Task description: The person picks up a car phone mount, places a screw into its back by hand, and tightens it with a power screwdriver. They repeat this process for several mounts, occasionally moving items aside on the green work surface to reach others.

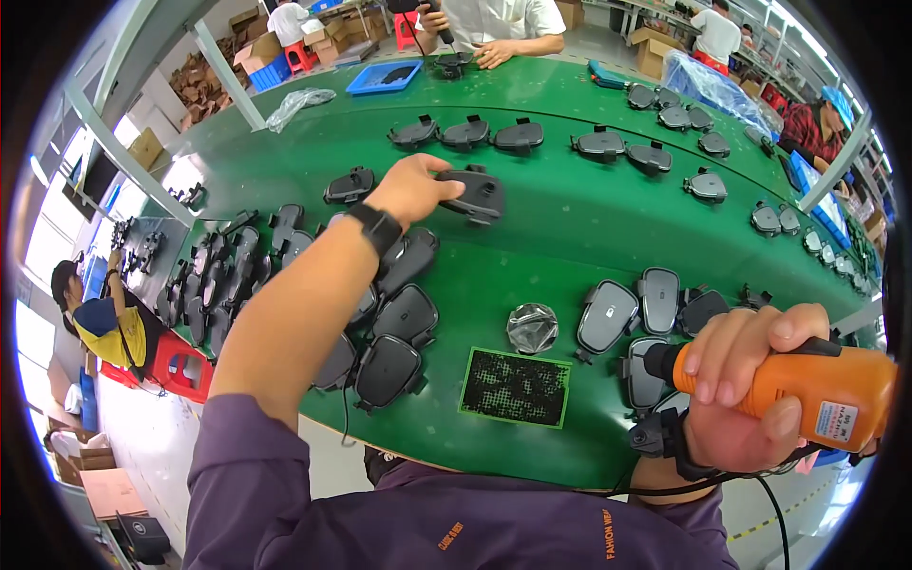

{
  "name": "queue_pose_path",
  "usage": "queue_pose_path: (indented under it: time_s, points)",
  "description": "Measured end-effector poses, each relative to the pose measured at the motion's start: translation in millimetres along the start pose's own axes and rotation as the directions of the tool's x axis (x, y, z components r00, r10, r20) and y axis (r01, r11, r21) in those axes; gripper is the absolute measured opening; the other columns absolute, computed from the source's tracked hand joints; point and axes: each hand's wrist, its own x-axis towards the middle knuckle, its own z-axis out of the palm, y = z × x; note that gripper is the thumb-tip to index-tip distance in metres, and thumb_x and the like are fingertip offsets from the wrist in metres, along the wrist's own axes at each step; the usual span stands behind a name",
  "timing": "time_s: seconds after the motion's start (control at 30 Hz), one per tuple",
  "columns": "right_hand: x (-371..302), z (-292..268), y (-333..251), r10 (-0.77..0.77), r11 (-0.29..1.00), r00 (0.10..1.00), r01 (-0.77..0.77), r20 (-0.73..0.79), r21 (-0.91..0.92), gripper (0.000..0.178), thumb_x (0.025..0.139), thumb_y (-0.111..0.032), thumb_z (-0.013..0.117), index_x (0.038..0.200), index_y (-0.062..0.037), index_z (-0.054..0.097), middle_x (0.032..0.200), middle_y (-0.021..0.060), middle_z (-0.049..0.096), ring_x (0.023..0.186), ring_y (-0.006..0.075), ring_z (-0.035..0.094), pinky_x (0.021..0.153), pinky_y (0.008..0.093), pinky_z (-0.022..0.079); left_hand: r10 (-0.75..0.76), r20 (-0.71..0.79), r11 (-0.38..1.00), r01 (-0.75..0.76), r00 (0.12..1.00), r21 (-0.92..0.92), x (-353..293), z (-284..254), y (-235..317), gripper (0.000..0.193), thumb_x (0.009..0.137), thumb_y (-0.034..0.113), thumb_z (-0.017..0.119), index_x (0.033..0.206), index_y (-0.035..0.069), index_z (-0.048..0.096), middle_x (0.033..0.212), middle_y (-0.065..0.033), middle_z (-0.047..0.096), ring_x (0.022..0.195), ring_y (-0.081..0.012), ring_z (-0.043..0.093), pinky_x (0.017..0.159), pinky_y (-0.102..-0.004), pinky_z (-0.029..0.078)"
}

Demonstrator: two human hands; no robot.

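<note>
My left hand (414, 193), arm stretched out over the bench, grips the edge of a black phone holder (478, 196) between thumb and fingers. The holder is held above the green bench top, with small screw-like details on the face that shows. My right hand (750, 380) is wrapped round an orange electric screwdriver (798, 382) whose black nose points left. Under that nose lies a grey phone holder (645, 372). Nearer the middle are a small round dish (532, 329) with a shiny lining and a green-edged tray (516, 388) of small black screws.
Many finished-looking phone holders (394, 370) crowd the bench on the left. More holders (465, 132) stand in a row farther back. Across the bench a co-worker (499, 28) handles a similar part beside a blue tray (384, 78). Another person (104, 313) works at far left.
</note>
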Motion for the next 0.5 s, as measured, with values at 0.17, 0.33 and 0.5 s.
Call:
queue_pose_path:
  time_s: [0.17,0.33,0.5]
  points:
    - [1.2,-5.3,-10.3,-0.056,0.998,0.995,0.053,-0.078,-0.041,0.055,0.087,-0.036,0.076,0.117,-0.0026,0.045,0.069,0.0034,0.058,0.058,0.0169,0.057,0.056,0.0318,0.051,0.018,-0.117,0.935,0.025,0.993,0.355,61.5,-11.6,-36.0,0.057,0.078,0.027,0.083,0.124,-0.002,0.064,0.121,-0.0209,0.067,0.113,-0.0298,0.065,0.097,-0.0372,0.05]
    - [2.7,-2.8,-7.7,-0.036,0.998,0.998,0.033,-0.05,-0.048,0.053,0.089,-0.037,0.073,0.116,-0.0021,0.044,0.068,0.0031,0.056,0.057,0.0156,0.054,0.056,0.031,0.05,0.087,-0.272,0.891,0.047,0.958,0.452,47.2,-27.7,-34.4,0.066,0.078,0.026,0.083,0.132,-0.001,0.058,0.129,-0.0208,0.064,0.12,-0.0307,0.062,0.101,-0.037,0.048]
    - [3.7,-5.2,-1.9,-0.054,0.987,0.995,0.04,-0.088,-0.155,0.048,0.093,-0.038,0.066,0.116,-0.0023,0.043,0.069,0.0028,0.053,0.057,0.0148,0.051,0.058,0.0297,0.049,0.378,0.112,0.924,-0.367,0.919,-0.112,-52.5,-15.6,95.3,0.081,0.079,0.024,0.082,0.147,0.002,0.044,0.147,-0.0166,0.052,0.137,-0.0296,0.048,0.111,-0.0422,0.039]
